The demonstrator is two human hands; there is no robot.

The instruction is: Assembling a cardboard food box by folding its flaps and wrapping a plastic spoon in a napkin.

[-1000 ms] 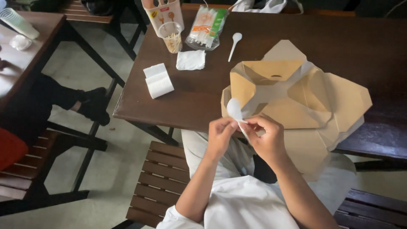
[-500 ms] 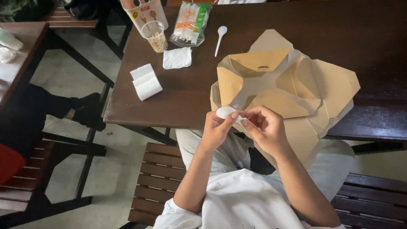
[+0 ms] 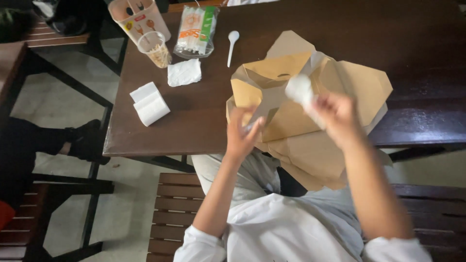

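Above the near edge of the dark wooden desk (image 3: 340,29), over the opened brown paper food box (image 3: 301,102): right hand (image 3: 335,114) closing around a white plastic spoon (image 3: 299,89), bowl end raised and blurred, apparently for freeing it of wrapping; left hand (image 3: 242,133) pinching narrowly on something thin and pale, probably a strip of clear wrapper, too blurred for certainty. Box flaps lying spread flat, exposing the inside for access. Farther back on the desk: a second white spoon (image 3: 232,44), a packet of wrapped utensils (image 3: 195,30), a clear cup (image 3: 151,48), a crumpled napkin (image 3: 184,73), a folded tissue stack (image 3: 150,103) near the left edge. Below: slatted wooden bench (image 3: 174,213), pale tiled floor (image 3: 63,106), another person's dark-clad leg (image 3: 43,140) at the left.
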